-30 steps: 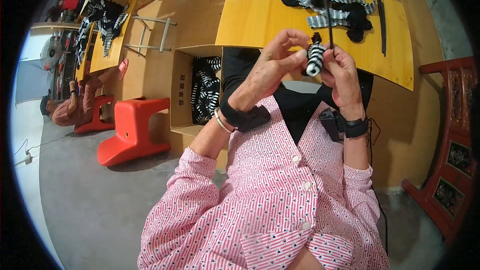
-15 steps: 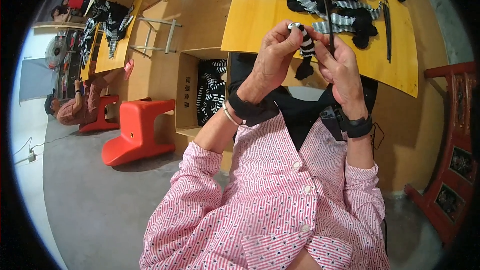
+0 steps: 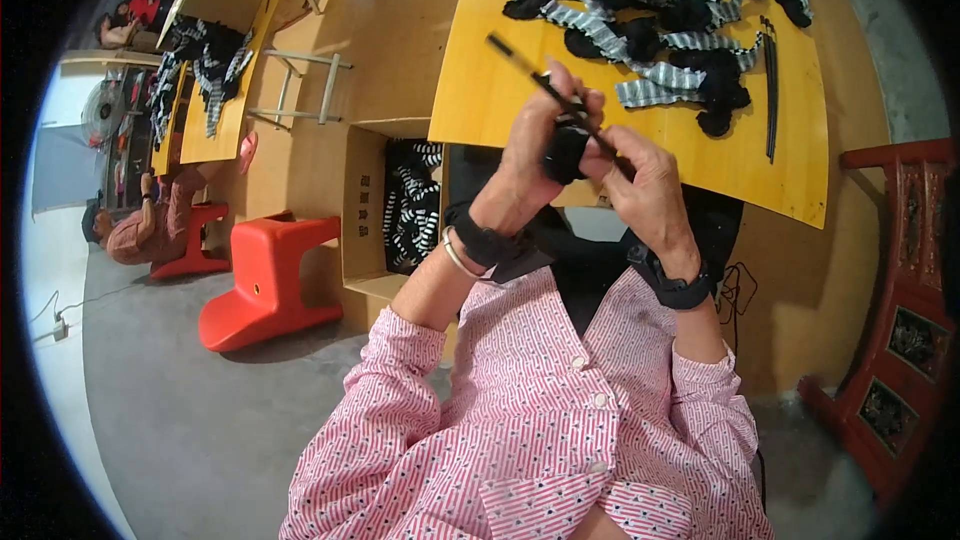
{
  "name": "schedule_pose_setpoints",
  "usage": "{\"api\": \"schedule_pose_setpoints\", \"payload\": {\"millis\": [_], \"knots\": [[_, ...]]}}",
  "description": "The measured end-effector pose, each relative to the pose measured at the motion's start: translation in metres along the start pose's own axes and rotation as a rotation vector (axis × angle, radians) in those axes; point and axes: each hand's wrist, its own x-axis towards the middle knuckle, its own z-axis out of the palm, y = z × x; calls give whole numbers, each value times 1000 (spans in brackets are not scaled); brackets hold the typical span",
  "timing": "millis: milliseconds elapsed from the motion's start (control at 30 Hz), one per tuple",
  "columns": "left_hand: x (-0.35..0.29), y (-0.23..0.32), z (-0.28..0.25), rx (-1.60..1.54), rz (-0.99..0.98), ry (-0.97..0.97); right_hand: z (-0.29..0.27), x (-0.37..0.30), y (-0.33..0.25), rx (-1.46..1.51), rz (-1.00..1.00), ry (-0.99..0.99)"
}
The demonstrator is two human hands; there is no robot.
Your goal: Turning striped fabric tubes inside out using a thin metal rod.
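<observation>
My left hand (image 3: 530,140) is closed around a small black knitted piece (image 3: 567,154), which bunches below its fingers. A thin black rod (image 3: 520,62) slants across both hands, its far end sticking out past my left fingers toward the upper left. My right hand (image 3: 648,185) pinches the near end of that rod beside the black piece. Whether the rod runs inside the fabric or just over it I cannot tell. Beyond my hands, a heap of grey-and-white striped knitted tubes with black ends (image 3: 655,80) lies on the yellow table (image 3: 600,118).
More thin black rods (image 3: 770,90) lie near the table's right edge. A cardboard box (image 3: 365,200) of black-and-white striped pieces (image 3: 410,205) stands left of me. Farther left are a red plastic stool (image 3: 265,275) and a seated person (image 3: 150,225). A red carved wooden chair (image 3: 905,320) stands right.
Both hands have come slightly lower and left. The rod has swung from near upright to a slant toward the upper left. The striped part in my left hand no longer shows; black fabric does.
</observation>
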Motion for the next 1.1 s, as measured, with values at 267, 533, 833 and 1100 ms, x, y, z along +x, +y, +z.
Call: {"api": "schedule_pose_setpoints", "payload": {"millis": [267, 533, 833, 1100], "knots": [[22, 42, -7, 164, 79, 54, -43, 7, 9, 185, 192, 90], [37, 54, 12, -313, 37, -157, -41, -19, 6, -35, 210, 48], [50, 44, 25, -217, 106, -178, -34, -13, 4, -130, 256, -4], [52, 41, 40, 41, 235, -180, -23, -5, 4, -47, 277, 94]]}}
